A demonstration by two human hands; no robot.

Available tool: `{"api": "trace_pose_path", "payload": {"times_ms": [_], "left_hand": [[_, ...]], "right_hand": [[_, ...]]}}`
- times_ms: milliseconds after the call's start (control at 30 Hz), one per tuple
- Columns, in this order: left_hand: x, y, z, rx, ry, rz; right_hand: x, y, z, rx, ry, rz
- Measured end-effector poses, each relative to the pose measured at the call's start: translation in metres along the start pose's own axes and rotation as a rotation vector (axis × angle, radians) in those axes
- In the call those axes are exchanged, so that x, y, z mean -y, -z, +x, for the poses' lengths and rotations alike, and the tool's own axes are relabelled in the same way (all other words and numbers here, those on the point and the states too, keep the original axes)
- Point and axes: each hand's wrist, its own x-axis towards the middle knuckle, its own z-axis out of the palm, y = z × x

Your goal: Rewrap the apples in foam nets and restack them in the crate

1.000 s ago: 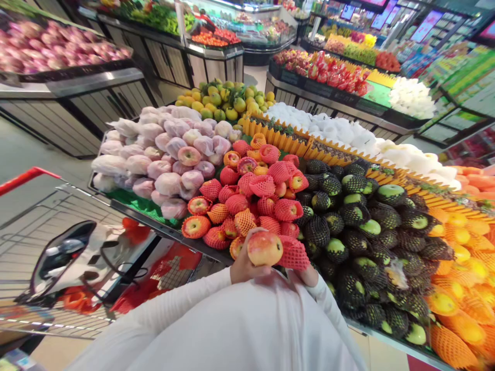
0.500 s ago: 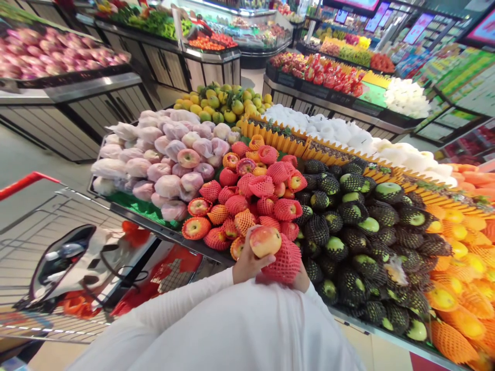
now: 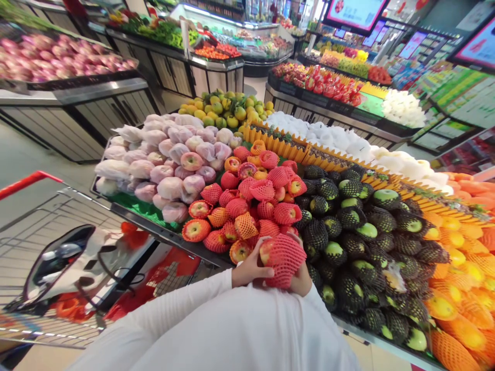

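Note:
In front of my white shirt, my left hand (image 3: 248, 267) is closed round an apple (image 3: 266, 251) from the left side. A red foam net sleeve (image 3: 285, 262) covers most of that apple, leaving a bit of its skin bare at the left. My right hand (image 3: 301, 278) grips the sleeve from the right, its fingers partly hidden behind it. Just beyond both hands lies a pile of apples in red and orange foam nets (image 3: 247, 193).
A shopping cart (image 3: 46, 206) holding a white-and-red bag stands at the left. Wrapped pale pink fruit (image 3: 170, 185) borders the netted apples on the left. Dark-netted green fruit (image 3: 351, 242) and orange-netted fruit (image 3: 460, 278) fill the right side. Onions (image 3: 58, 56) sit on a far-left stand.
The apple, mostly bare before in my left hand, is now mostly inside the red foam net. My right hand has come up round the sleeve's side. The view has shifted slightly.

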Motion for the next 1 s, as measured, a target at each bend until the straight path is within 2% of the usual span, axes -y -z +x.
{"api": "trace_pose_path", "payload": {"times_ms": [67, 167, 300, 400, 500, 567, 700, 833, 933, 1000], "left_hand": [[-0.001, 0.0, -0.001, 0.017, 0.006, 0.05], [0.0, 0.001, -0.001, 0.013, 0.011, 0.084], [0.005, 0.003, -0.001, -0.026, 0.067, -0.058], [0.007, 0.004, 0.0, 0.008, 0.128, -0.112], [0.007, 0.003, 0.0, 0.069, 0.191, -0.083], [0.008, 0.002, -0.001, 0.068, 0.193, -0.07], [0.012, 0.004, -0.002, 0.013, 0.184, -0.137], [0.016, 0.006, -0.001, -0.162, 0.22, -0.293], [0.014, 0.005, 0.001, -0.242, 0.172, -0.292], [0.009, 0.004, 0.002, -0.173, 0.188, -0.229]], "right_hand": [[0.008, 0.009, 0.009, 0.022, 0.063, 0.003], [0.01, 0.025, 0.016, 0.15, 0.108, -0.028], [0.004, 0.039, 0.015, 0.258, 0.133, -0.161], [0.008, 0.04, 0.013, 0.27, 0.151, -0.175], [0.019, 0.037, 0.013, 0.251, 0.138, -0.093], [0.022, 0.037, 0.014, 0.259, 0.136, -0.081], [0.004, 0.043, 0.016, 0.314, 0.154, -0.156], [-0.011, 0.049, 0.016, 0.313, 0.13, -0.203], [0.003, 0.049, 0.019, 0.307, 0.163, -0.18], [0.019, 0.047, 0.021, 0.297, 0.171, -0.101]]}}
